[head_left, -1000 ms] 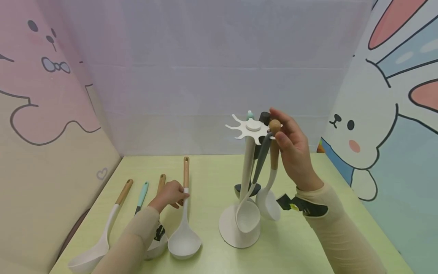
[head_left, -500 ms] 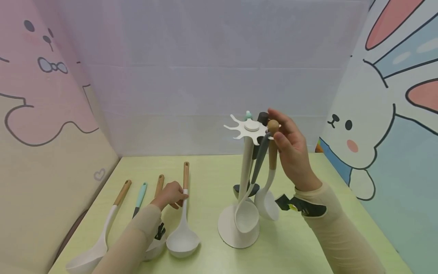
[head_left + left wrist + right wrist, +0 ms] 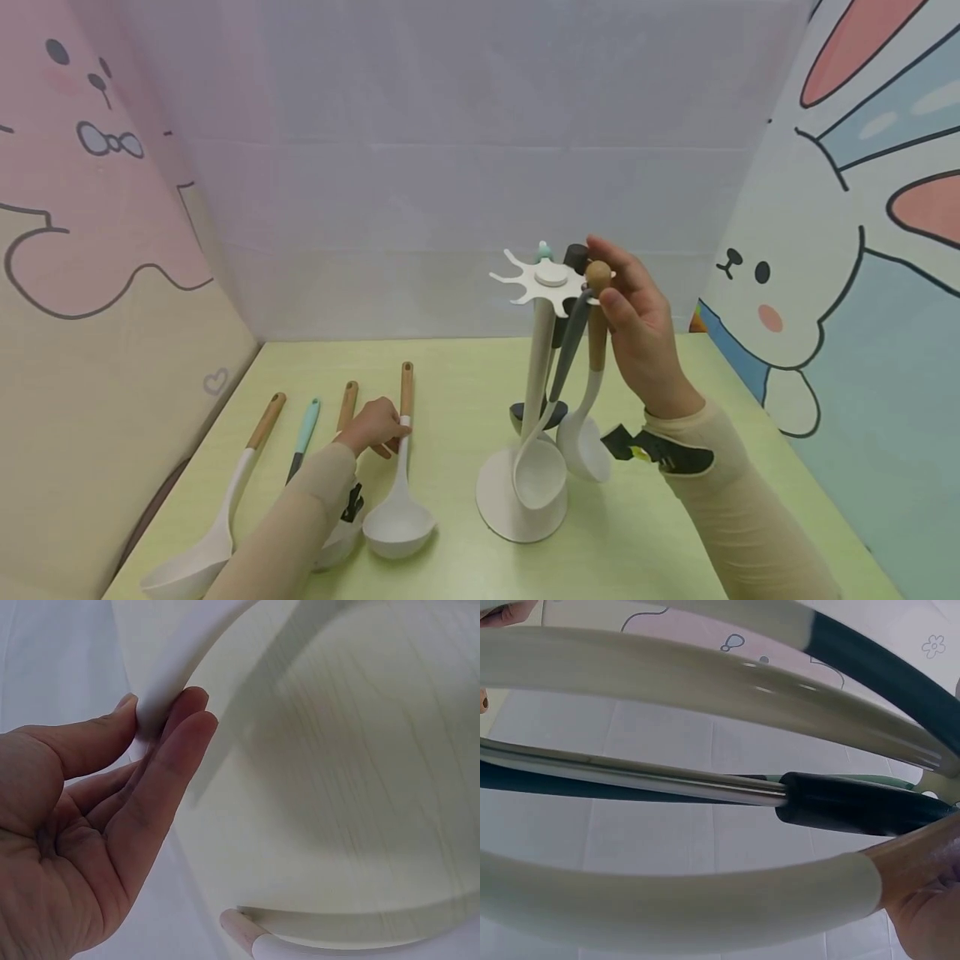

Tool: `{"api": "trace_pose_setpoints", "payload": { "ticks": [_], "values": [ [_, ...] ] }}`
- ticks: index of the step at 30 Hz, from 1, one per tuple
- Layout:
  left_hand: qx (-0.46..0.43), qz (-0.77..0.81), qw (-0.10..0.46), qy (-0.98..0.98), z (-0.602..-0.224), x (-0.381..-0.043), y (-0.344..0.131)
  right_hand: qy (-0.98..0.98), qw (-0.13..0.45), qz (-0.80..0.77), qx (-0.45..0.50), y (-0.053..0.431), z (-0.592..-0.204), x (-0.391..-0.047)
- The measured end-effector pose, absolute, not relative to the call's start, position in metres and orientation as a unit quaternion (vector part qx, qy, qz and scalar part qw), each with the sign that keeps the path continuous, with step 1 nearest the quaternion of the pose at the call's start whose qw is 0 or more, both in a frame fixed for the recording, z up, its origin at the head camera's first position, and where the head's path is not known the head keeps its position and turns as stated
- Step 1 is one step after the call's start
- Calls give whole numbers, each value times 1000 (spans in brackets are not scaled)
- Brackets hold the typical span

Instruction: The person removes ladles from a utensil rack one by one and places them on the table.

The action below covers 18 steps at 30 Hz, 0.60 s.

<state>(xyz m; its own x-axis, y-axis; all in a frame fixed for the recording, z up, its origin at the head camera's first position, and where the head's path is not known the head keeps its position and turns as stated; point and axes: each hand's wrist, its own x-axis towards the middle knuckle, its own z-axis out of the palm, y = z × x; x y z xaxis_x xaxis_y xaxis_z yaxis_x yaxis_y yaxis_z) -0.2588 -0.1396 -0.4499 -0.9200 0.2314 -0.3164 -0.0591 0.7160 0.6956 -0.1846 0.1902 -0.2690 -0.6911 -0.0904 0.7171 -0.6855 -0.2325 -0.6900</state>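
My left hand (image 3: pixel 372 427) pinches a white ladle (image 3: pixel 400 521) with a wooden handle, at its neck just below the wood. Thumb and fingertips meet round that neck in the left wrist view. The ladle's bowl is towards me. Over on the right, my right hand (image 3: pixel 642 327) holds the top of the wooden handle of another white ladle (image 3: pixel 587 448), against the white utensil stand (image 3: pixel 506 508). On the stand also hang a grey-handled white ladle (image 3: pixel 542 475) and a black-handled utensil (image 3: pixel 847 802). The contact of my right fingertips is partly hidden.
On the table (image 3: pixel 450 400) at left lie a wooden-handled white ladle (image 3: pixel 191 567), a mint-handled utensil (image 3: pixel 307 425) and another wooden-handled utensil (image 3: pixel 347 404), partly covered by my left arm. Bare hooks (image 3: pixel 513 287) stick out on the stand's left side. Printed fabric walls enclose the table.
The handle end of the left-hand ladle has come down in the view, and its bowl has shifted slightly up. My right hand stays at the stand. The whole view has drifted slightly.
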Motion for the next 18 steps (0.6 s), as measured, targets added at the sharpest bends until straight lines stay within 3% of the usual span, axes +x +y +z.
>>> {"api": "trace_pose_setpoints", "payload": {
  "ticks": [18],
  "values": [
    [28,368,217,904,-467,-268,-141,-579,201,714,339,191,-268,-185]
  ]
}}
